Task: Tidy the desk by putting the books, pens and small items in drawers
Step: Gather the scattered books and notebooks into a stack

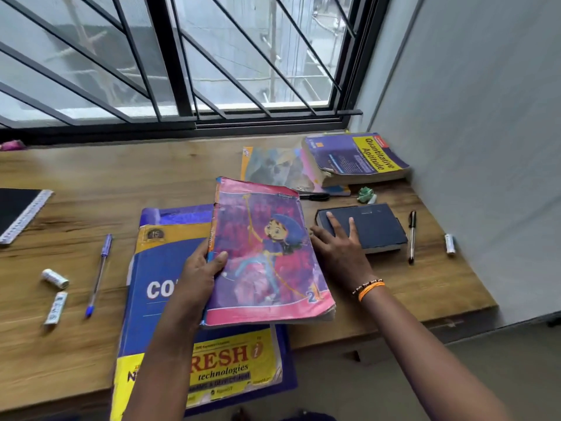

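My left hand (202, 268) grips the left edge of a pink and purple cartoon-cover book (267, 253), held tilted above a large blue and yellow book (170, 299) on the wooden desk (91, 177). My right hand (337, 241) lies with straight fingers on a small dark blue book (376, 223). At the far right a thick "Quantitative Aptitude" book (355, 159) is stacked on thinner books (273, 165). A blue pen (98, 275) lies at left, a black pen (411, 235) right of the dark book, a black marker (315, 196) behind it.
A thread spool (55, 278) and a small white tube (56, 307) lie at left. A black notebook with a ruler (21, 214) is at the left edge. A white tube (450, 244) and green crumpled item (365, 194) lie at right. A barred window stands behind, a grey wall at right.
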